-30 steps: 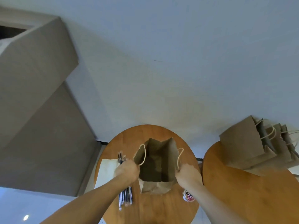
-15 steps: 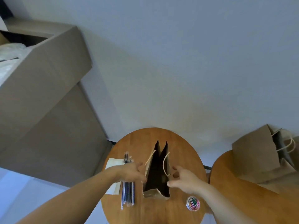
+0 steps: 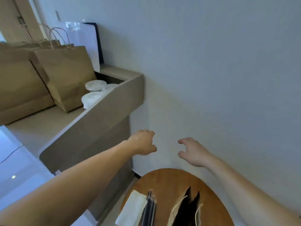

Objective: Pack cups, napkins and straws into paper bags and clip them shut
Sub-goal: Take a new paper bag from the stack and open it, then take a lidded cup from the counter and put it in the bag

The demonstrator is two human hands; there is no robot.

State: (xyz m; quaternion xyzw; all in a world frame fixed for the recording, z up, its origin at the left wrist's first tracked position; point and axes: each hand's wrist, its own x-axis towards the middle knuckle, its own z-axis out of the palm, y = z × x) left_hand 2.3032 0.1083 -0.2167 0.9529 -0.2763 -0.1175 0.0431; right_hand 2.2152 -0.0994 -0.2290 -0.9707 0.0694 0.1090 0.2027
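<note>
Over at left-centre of the frame, on the beige ledge (image 3: 114,101) beside the big brown paper bags (image 3: 65,74), sit our clear plastic cups (image 3: 95,85). They look light, thin, slick and easy to crush, so we'd grab one gently round its wall. Our left hand (image 3: 143,142) and right hand (image 3: 193,152) hang mid-frame, empty, fingers loosely curled; the open brown paper bag (image 3: 187,211) waits at the bottom edge.

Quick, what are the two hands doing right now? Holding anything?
Left hand: open, fingers loosely curled, holding nothing.
Right hand: open, fingers loosely curled, holding nothing.
</note>
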